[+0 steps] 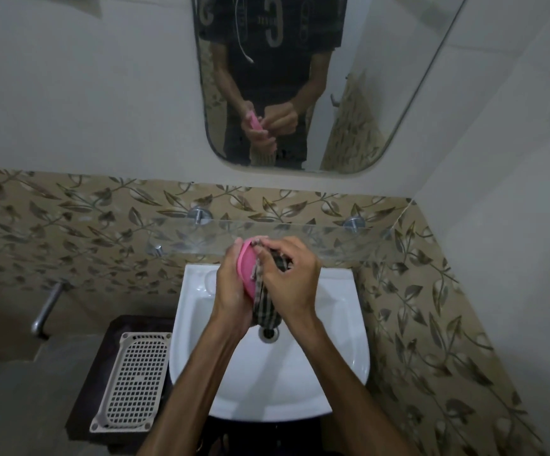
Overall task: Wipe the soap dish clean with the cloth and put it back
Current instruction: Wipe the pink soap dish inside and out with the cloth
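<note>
Over the white sink, my left hand grips the pink soap dish, held on edge with the fingers curled round its back and rim. My right hand has its fingers bunched round the checked cloth, pressing it against the dish's open face, while the loose end hangs toward the drain. I judge the dish light, rigid plastic and probably slick if wet, so the rim, clasped between thumb and fingers, seems the safest hold. The cloth is soft and conforms to the hollow. The glass shelf just behind the hands is a likely place to return the dish, though I cannot tell.
</note>
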